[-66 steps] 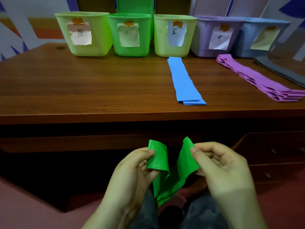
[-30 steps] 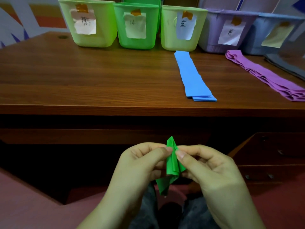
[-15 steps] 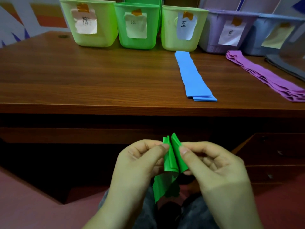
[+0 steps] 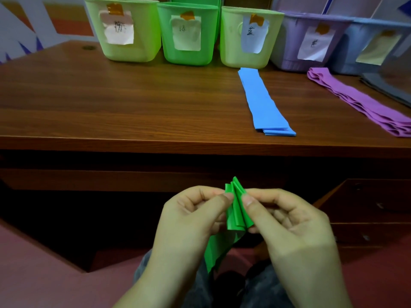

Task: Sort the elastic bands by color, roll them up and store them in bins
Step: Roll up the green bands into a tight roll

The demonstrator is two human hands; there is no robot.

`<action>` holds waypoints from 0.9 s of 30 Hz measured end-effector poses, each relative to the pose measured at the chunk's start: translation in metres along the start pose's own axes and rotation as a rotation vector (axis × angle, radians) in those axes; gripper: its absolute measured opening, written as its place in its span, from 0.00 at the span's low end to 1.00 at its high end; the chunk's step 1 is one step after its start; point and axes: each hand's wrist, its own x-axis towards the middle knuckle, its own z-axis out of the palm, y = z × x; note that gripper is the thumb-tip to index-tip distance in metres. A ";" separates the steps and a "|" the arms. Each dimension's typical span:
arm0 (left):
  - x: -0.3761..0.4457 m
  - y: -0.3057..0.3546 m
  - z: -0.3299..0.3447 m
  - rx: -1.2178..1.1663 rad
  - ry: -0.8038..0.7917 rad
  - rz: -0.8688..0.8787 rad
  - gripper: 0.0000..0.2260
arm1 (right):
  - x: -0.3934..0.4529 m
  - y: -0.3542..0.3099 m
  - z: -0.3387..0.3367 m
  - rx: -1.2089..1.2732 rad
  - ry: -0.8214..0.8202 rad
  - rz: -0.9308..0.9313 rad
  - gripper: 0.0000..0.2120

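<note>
Here, a brown wooden desk (image 4: 111,103) above a reddish floor (image 4: 33,274).

Both hands are raised in front of the body, below the bench edge, palms turned toward each other. The left hand (image 4: 191,216) comes in from the lower left, its thumb stretched toward the middle and its fingers (image 4: 200,193) curled above it, pinching the green band (image 4: 236,210) from the left. The right hand (image 4: 287,221) comes in from the lower right, thumb pointing inward, fingers curled behind, pinching the same band from the right. The two thumb tips sit just beside each other with the band's folds between them. Both forearms rise from the bottom edge.
</note>
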 end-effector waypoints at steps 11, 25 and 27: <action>-0.005 0.008 0.005 -0.075 0.010 -0.044 0.10 | -0.002 0.001 0.000 -0.005 -0.011 -0.003 0.10; -0.003 0.004 -0.002 -0.063 -0.047 -0.054 0.13 | 0.002 -0.008 -0.006 0.064 -0.178 0.085 0.09; -0.003 0.005 -0.002 -0.057 -0.062 -0.063 0.14 | 0.002 -0.007 -0.008 0.031 -0.189 0.064 0.08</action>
